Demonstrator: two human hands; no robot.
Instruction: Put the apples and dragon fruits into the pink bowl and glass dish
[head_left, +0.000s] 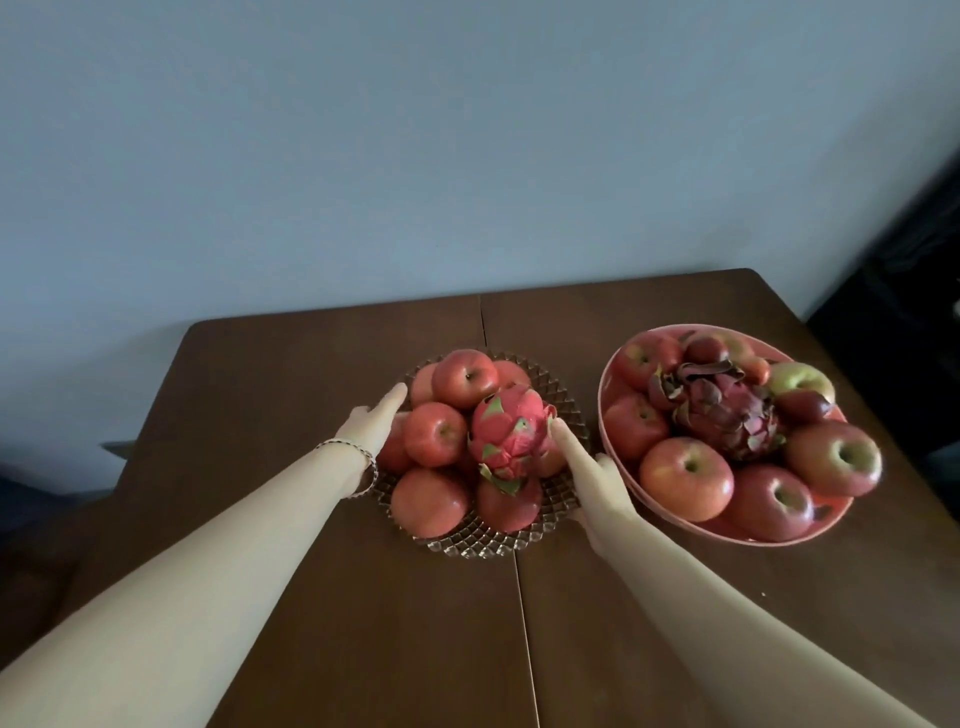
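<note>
A glass dish (483, 545) with a faceted rim sits mid-table, piled with several red apples (464, 378) and a bright pink dragon fruit (511, 434) on top. To its right stands the pink bowl (605, 384), full of several apples (685, 478) around a darker dragon fruit (727, 410). My left hand (375, 421) lies with straight fingers along the dish's left side, beside an apple. My right hand (592, 475) is at the dish's right rim, fingers straight, fingertip touching the bright dragon fruit.
The brown wooden table (291, 374) has a seam running front to back under the dish. A pale wall rises behind it. Dark furniture stands off the right edge. A bracelet is on my left wrist.
</note>
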